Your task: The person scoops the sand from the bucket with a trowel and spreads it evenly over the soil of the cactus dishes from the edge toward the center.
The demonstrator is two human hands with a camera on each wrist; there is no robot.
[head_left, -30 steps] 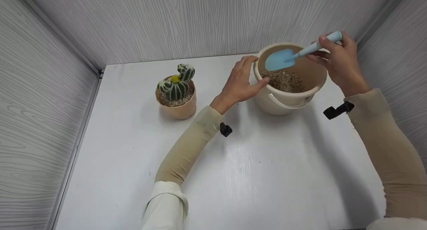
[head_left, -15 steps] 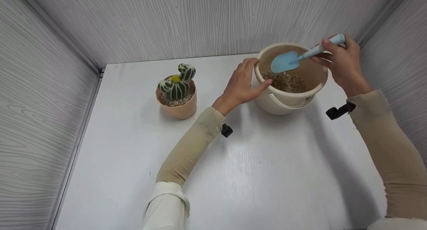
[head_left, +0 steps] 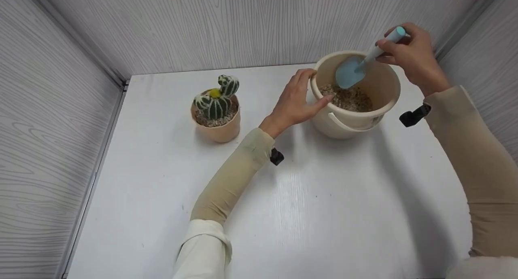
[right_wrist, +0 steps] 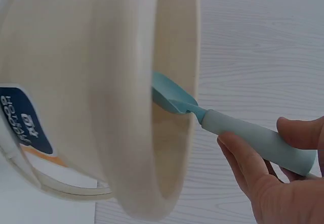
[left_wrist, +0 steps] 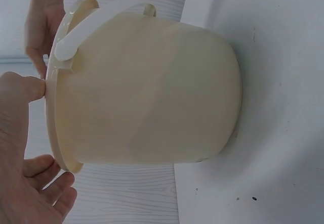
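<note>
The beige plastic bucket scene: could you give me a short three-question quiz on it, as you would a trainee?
1. True or false: the right hand holds the light blue plastic trowel by its handle.
2. Where is the trowel's blade? A) in the cactus pot B) inside the beige plastic bucket, above the gravel C) flat on the table
3. Fill in: the left hand rests against the bucket's ____.

Key: 1 true; 2 B; 3 rim. The small potted cactus stands apart on the white table, to the bucket's left in the head view.
</note>
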